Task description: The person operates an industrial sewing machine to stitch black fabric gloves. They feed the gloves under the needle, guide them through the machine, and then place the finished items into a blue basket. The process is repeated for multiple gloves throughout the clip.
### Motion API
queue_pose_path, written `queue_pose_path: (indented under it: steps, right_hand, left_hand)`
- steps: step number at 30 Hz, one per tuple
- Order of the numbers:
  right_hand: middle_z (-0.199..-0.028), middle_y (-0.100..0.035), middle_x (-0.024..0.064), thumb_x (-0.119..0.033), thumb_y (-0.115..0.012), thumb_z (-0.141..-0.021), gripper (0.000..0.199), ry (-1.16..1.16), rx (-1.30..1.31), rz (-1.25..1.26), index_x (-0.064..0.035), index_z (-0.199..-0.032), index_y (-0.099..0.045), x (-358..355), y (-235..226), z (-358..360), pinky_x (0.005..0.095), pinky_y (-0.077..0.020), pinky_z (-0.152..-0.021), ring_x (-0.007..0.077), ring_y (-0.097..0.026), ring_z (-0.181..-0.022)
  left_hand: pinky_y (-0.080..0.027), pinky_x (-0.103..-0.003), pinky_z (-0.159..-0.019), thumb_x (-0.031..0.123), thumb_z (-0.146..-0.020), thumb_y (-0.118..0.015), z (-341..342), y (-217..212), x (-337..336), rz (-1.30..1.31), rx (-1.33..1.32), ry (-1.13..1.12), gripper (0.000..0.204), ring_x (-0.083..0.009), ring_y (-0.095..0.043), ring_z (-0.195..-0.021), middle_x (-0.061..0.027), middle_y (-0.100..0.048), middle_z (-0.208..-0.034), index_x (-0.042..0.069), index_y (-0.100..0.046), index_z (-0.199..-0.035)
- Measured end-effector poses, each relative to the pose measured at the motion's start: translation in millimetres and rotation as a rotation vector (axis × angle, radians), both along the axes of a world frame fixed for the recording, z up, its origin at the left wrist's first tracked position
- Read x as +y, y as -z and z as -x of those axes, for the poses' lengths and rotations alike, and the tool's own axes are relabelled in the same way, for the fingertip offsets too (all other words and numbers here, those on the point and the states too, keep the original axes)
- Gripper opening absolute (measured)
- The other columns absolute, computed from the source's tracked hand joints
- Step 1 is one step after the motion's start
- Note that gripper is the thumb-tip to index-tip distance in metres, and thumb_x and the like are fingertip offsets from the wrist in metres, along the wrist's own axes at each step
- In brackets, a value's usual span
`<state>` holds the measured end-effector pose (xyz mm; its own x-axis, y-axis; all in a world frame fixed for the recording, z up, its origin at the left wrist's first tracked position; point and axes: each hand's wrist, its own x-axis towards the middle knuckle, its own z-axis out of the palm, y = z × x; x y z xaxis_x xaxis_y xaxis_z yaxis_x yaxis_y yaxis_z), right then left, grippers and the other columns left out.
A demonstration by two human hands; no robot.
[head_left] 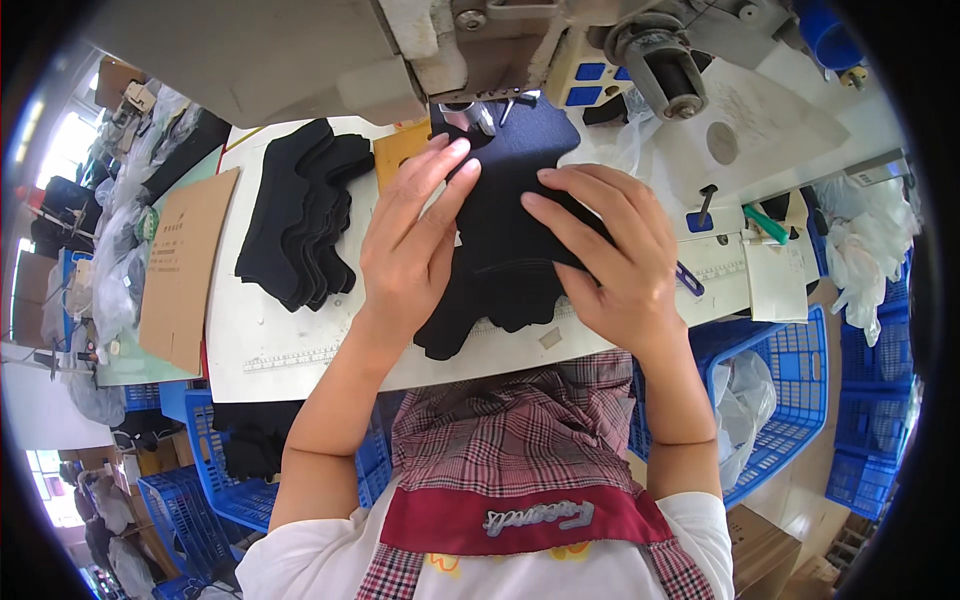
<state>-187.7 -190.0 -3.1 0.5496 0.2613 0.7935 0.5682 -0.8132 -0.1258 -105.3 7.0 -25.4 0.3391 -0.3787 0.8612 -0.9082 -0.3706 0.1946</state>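
Black fabric piece [505, 220] flat under both hands [410, 250], beside presser foot [470, 115]

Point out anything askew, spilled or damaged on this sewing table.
Nothing stands out. Both hands, left hand and right hand, press flat on the dark fabric piece under the sewing machine; the stack of black cut pieces lies loosely fanned.

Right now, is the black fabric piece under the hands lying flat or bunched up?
Flat: the black fabric piece lies spread on the white sewing table, pressed down by the left hand and right hand.
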Motion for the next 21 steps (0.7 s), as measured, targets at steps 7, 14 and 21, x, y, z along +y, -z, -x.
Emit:
queue_pose_path:
  steps: [7, 14, 21]
  right_hand:
    - [-0.113, -0.059, 0.0087, -0.003, -0.068, -0.068, 0.045, 0.140, -0.050, 0.055, -0.0064, -0.113, -0.069, 14, 0, -16, 0.0405, -0.0491, -0.086, 0.0289, -0.059, -0.102]
    - [-0.113, -0.059, 0.0093, -0.006, -0.065, -0.071, 0.040, 0.167, -0.150, 0.083, -0.0051, -0.111, -0.069, 15, 5, -27, 0.0404, -0.0488, -0.085, 0.0287, -0.059, -0.102]
    - [-0.112, -0.060, 0.0101, -0.007, -0.065, -0.070, 0.037, 0.163, -0.212, 0.059, -0.0031, -0.107, -0.069, 12, 10, -37, 0.0399, -0.0493, -0.085, 0.0281, -0.060, -0.101]
  left_hand:
    - [-0.050, -0.041, -0.097, -0.013, -0.075, -0.062, -9, 1, -7, 0.029, -0.005, -0.008, 0.044, -0.0357, -0.063, -0.113, -0.0170, -0.065, -0.121, 0.000, -0.067, -0.117]
    - [-0.052, -0.039, -0.091, -0.013, -0.078, -0.062, -10, 6, -14, 0.087, 0.037, -0.061, 0.042, -0.0348, -0.064, -0.106, -0.0175, -0.066, -0.115, 0.000, -0.067, -0.117]
    - [-0.054, -0.039, -0.084, -0.011, -0.079, -0.063, -5, 2, -21, 0.041, -0.020, -0.173, 0.036, -0.0333, -0.066, -0.098, -0.0158, -0.068, -0.109, -0.001, -0.067, -0.113]
